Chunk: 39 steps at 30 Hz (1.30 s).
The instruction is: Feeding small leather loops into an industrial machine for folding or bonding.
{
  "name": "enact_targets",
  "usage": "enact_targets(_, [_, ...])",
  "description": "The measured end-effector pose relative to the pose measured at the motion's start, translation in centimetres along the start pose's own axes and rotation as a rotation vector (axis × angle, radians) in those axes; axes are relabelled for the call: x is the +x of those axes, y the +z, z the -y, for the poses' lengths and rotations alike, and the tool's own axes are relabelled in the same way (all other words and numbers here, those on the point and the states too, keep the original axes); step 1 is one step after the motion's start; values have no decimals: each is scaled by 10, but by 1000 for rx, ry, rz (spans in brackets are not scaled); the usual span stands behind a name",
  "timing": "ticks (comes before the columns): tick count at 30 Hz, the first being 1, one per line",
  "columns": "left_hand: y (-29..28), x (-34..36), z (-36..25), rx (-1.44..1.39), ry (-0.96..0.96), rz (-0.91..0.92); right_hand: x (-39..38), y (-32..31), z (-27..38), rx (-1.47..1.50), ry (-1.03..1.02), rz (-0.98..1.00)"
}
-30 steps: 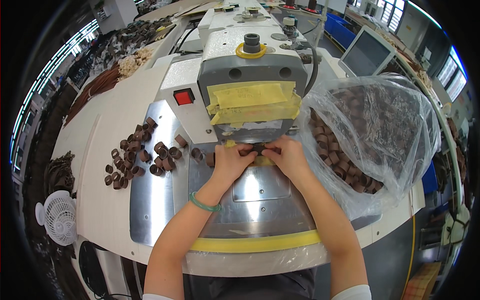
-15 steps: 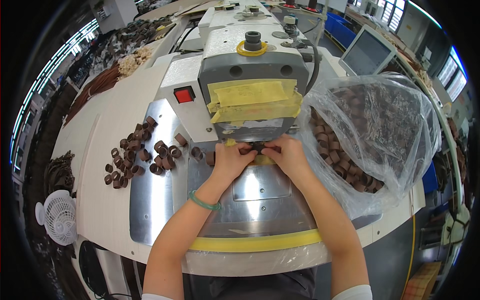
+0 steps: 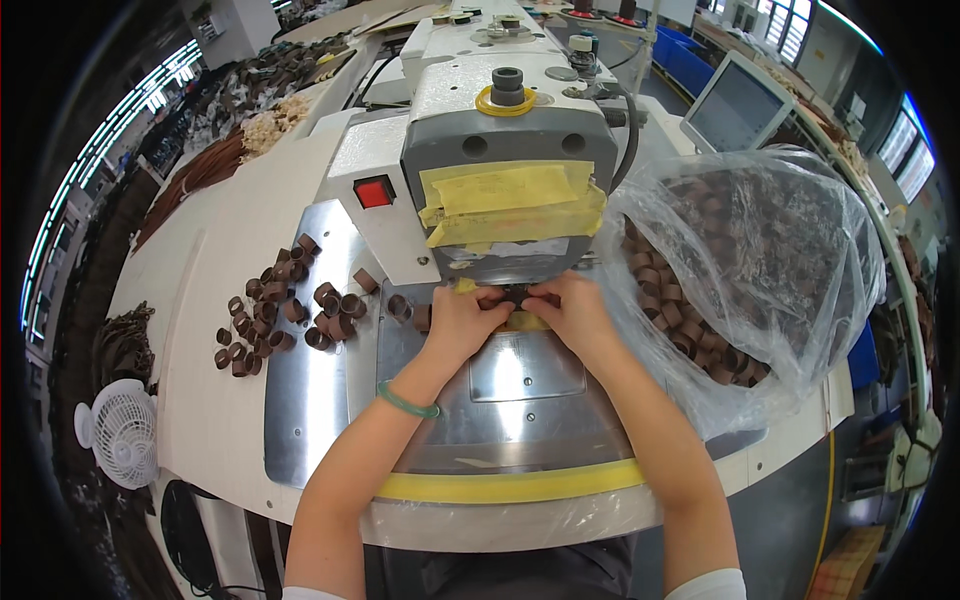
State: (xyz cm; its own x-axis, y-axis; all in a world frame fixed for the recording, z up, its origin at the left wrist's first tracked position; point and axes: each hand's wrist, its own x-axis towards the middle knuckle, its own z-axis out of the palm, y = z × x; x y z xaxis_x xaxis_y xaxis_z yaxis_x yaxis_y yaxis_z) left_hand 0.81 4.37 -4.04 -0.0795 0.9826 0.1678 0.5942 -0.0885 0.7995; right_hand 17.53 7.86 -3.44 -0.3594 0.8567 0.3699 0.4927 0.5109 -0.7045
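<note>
Pinching together under the head of the sewing machine (image 3: 508,160), the left hand (image 3: 462,322) and the right hand (image 3: 572,315) both had their fingers closed on one small brown loop (image 3: 517,294). That loop sat on the steel plate (image 3: 520,400) right below the machine's nose, between the two sets of fingertips, and much of it was hidden by them, so whether a needle was down in it could not be told. A green bracelet (image 3: 407,401) circled the left wrist.

As a judgement of progress: the work looked to be in its middle. A loose heap of brown loops (image 3: 285,310) lay on the bench (image 3: 210,290) and the plate's left part, near the left hand but not touching it. On the right, a clear plastic bag (image 3: 740,290) stood open just beside the right forearm, holding many more such loops. Which lot was finished and which was waiting could not be read from the view alone; either way, a great many pieces remained on both sides, and only one was in hand.

Yellow tape (image 3: 510,205) covered the machine's face, with a red switch (image 3: 373,191) to its left. A small white fan (image 3: 118,430) stood off at the bench's left edge.
</note>
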Motion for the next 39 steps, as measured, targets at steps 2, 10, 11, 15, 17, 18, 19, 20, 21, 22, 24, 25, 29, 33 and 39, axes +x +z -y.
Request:
enact_targets(2, [4,1,1,-26,-23,3,0,-1,-4,9,3,3])
enact_targets(10, [5,2,-4,17,-11,2,-2,-3,-4,46,22,-5])
enact_targets(11, [5,1,-4,18,-8,4,-3,-3,-3,31,-3,-28])
enact_targets(15, [-3,-3,-6,-28,2,30,-8,-10,7,-49,6,33])
enact_targets(17, [-15,-9,-14,16,-14,195,-13,-17,15,-5,84,192])
enact_targets(18, [-18,-11,-12,13,-14,189,-14,-19,19,-9,80,195])
enact_targets(19, [-23,-15,-10,-26,10,296,-16,-21,25,1,112,335])
enact_targets(20, [-27,-18,-7,-66,35,403,-18,-21,28,9,145,475])
enact_targets(21, [-32,-19,-5,-70,32,398,-19,-19,30,7,143,481])
enact_targets(22, [-35,-20,-4,-122,41,398,-20,-16,33,47,137,480])
enact_targets(24, [-38,-21,0,-265,57,353,-23,-11,38,82,130,489])
enact_targets(25, [-39,-20,0,-273,53,346,-23,-8,39,119,166,439])
enact_targets(29, [-43,-21,0,-445,9,282,-26,5,26,166,-14,259])
enact_targets(33, [-39,-20,8,-409,60,252,-25,8,24,151,-60,249])
enact_targets(39, [-53,-25,-6,-82,234,245,-24,-2,28,177,-14,242])
